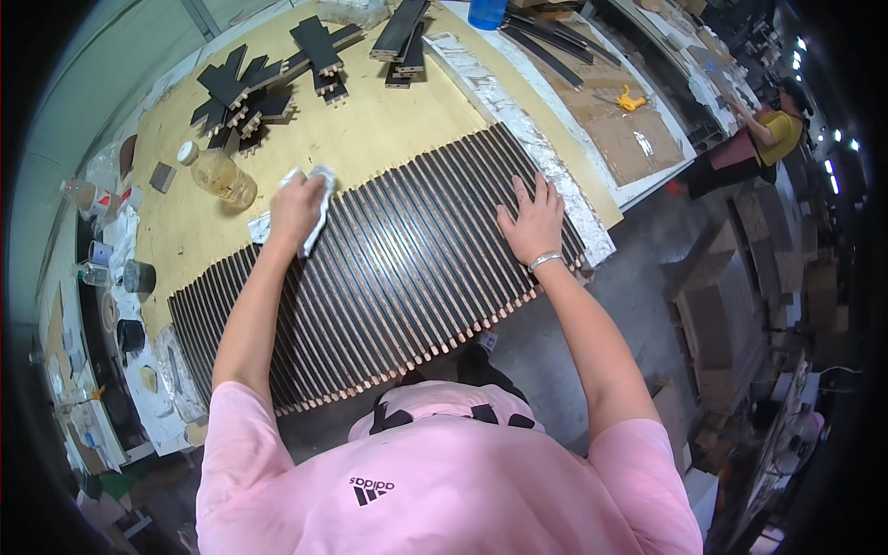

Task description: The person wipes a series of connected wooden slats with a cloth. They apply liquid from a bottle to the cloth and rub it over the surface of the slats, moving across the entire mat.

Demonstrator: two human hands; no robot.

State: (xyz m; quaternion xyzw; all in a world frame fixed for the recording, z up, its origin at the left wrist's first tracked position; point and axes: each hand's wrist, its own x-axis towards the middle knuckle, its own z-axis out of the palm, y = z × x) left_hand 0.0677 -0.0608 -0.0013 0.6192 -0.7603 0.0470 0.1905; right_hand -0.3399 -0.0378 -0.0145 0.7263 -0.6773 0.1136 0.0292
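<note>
A long row of dark wooden slats with pale pegged ends lies side by side across the near part of the table. My left hand is closed around a white cloth, at the far edge of the row. Part of the cloth spreads out flat beside the hand. My right hand, with a bracelet at the wrist, rests flat on the slats near the right end, fingers spread. A plastic bottle of yellowish liquid with a white cap leans or lies just beyond my left hand.
Stacked dark boards sit on the far part of the table. A white-smeared strip borders the right side. Beyond it are cardboard and a yellow-handled tool. Jars and bottles line the left. A person stands at far right.
</note>
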